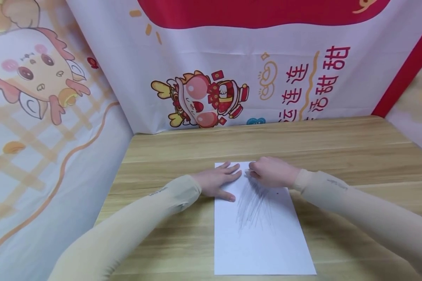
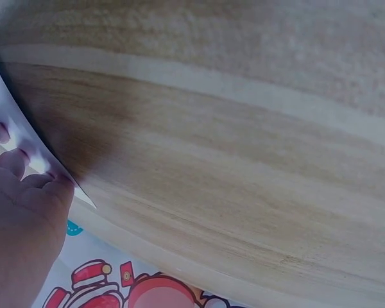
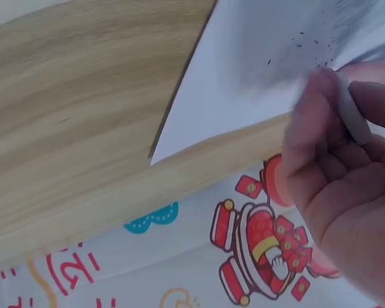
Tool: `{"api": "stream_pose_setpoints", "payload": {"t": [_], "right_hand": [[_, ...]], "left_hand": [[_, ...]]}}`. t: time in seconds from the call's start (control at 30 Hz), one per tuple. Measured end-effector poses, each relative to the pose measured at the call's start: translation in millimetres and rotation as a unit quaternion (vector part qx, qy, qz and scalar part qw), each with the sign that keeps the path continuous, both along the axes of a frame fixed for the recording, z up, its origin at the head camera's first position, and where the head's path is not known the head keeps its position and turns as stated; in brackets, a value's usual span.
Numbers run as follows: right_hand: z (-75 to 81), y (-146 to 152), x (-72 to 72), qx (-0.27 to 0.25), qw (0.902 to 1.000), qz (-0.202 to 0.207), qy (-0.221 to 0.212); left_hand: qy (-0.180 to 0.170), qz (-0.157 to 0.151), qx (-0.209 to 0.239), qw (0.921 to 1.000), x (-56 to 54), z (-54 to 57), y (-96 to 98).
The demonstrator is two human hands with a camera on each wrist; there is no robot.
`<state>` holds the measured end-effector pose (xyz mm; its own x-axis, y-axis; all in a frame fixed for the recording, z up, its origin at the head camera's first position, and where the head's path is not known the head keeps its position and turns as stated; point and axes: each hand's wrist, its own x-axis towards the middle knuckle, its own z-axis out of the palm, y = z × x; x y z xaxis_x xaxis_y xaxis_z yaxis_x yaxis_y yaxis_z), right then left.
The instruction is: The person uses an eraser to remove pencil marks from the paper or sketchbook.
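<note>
All but hides pale block from head view, pinching it in right hand; spreads left hand on paper, left of block.

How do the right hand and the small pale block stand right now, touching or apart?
Touching. The right wrist view shows it: the right hand pinches the small pale block, skin pressed against its sides.

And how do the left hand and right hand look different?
The left hand lies spread on the paper; the right hand is curled. The left hand grips nothing; the right hand pinches a small greyish piece. Both come out of long beige sleeves.
</note>
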<state>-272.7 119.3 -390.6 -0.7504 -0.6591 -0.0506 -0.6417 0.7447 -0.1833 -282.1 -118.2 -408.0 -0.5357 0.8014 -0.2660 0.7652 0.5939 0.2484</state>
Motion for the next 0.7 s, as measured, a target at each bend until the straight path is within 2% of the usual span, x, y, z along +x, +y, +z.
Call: {"api": "stream_pose_setpoints", "payload": {"t": [0.17, 0.33, 0.53, 0.7], "right_hand": [[-1.7, -5.3, -2.7, 0.015, 0.9997, 0.005, -0.018], [4.0, 3.4, 6.6, 0.023, 0.9989, 0.009, -0.039], [9.0, 22.5, 24.4, 0.042, 0.9984, 0.035, -0.017], [7.7, 37.0, 34.1, 0.033, 0.9981, 0.052, -0.007]], "left_hand": [[0.000, -0.001, -0.003, 1.0000, 0.6, 1.7, -0.3], [-0.010, 0.006, -0.004, 0.9999, 1.2, 2.0, 0.3], [-0.011, 0.017, -0.016, 0.9997, 0.3, -0.3, 0.1], [-0.009, 0.018, -0.021, 0.9996, -0.9, -1.6, 0.6]]}}
